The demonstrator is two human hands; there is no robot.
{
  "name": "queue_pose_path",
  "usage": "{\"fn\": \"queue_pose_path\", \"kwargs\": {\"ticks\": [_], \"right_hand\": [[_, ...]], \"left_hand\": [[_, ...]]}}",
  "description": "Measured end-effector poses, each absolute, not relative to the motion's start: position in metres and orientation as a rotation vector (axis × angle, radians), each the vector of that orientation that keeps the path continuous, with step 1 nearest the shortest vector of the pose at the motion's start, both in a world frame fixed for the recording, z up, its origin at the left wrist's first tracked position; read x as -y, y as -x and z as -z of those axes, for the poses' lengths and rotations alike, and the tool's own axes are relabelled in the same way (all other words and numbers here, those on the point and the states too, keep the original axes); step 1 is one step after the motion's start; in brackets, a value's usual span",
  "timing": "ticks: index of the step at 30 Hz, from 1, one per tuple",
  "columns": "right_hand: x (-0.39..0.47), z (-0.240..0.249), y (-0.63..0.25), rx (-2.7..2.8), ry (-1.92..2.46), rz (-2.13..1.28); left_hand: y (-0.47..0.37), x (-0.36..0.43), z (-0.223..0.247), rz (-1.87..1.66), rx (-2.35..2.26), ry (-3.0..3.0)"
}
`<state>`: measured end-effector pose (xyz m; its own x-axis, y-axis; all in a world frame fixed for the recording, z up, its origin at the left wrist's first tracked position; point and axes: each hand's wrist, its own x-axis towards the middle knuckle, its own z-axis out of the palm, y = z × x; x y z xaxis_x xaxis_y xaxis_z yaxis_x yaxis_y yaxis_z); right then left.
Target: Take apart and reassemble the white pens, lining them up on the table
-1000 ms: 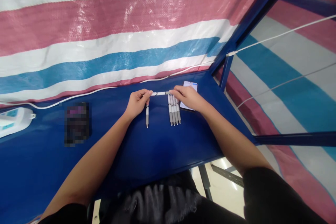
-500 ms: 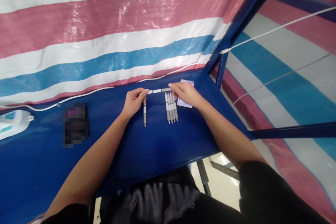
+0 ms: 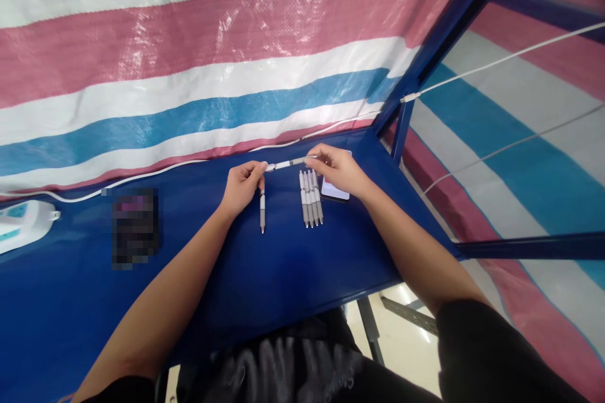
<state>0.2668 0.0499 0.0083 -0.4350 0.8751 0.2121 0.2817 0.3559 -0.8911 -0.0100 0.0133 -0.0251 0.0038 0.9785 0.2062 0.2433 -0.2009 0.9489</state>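
Note:
A white and grey pen (image 3: 288, 164) lies nearly level between my two hands. My left hand (image 3: 243, 187) pinches its white end. At the grey end, the fingers of my right hand (image 3: 336, 169) are closed on it. Below my left fingers a single pen (image 3: 263, 209) rests on the blue table, its top partly hidden by the hand. Several matching pens (image 3: 311, 200) lie side by side, tips toward me, below and left of my right hand. Partly under my right hand is a phone (image 3: 334, 191) with a lit screen.
On the blue table (image 3: 293, 271) a blurred dark item (image 3: 135, 227) lies to the left. A white and teal device (image 3: 26, 223) sits at the far left. A white cable (image 3: 142, 174) runs along the back edge by the striped sheet. A blue frame post (image 3: 401, 123) stands at the right.
My right fingers have shifted slightly on the grey end of the pen and look more curled. The whole view has moved slightly; the pens on the table keep their places.

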Motion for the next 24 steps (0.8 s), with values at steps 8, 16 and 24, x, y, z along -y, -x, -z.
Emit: {"fn": "queue_pose_path", "kwargs": {"ticks": [8,16,24], "right_hand": [[-0.056,-0.006,-0.266,1.613,0.936,-1.155],[-0.059,-0.008,-0.268,1.406,0.938,-1.028],[-0.066,-0.006,-0.272,1.369,0.951,-0.971]], "left_hand": [[0.009,-0.013,0.025,-1.263,-1.275,-1.523],[0.012,-0.015,0.028,-1.278,-1.275,-1.496],[0.012,-0.017,0.029,-1.302,-1.278,-1.442]]}}
